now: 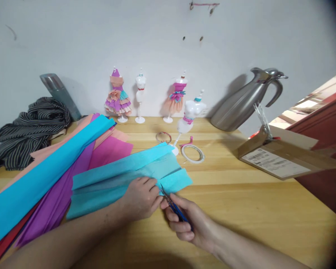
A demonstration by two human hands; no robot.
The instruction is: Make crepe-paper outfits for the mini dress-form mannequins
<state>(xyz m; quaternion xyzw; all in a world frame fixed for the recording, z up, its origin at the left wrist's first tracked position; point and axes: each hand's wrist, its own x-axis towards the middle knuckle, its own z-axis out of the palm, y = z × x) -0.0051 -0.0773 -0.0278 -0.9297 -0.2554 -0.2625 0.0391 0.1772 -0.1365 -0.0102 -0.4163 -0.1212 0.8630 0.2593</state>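
Note:
A turquoise sheet of crepe paper (109, 186) lies folded on the wooden table in front of me. My left hand (144, 196) presses down on it near its front edge, fingers curled and gripping the paper. In my right hand (184, 218) is a pair of small scissors (177, 210) with blue handles. Their blades point up and to the left, at the paper's near edge close to my left fingertips. Whether the blades are parted is too small to tell.
Rolls of blue crepe paper (56, 164) and other colours pile up at left, beside a striped cloth (28, 130). Small white mannequins (186, 116) stand along the wall, some in paper dresses. A roll of tape (201, 160), a steel jug (238, 101) and a cardboard box (280, 158) sit to the right.

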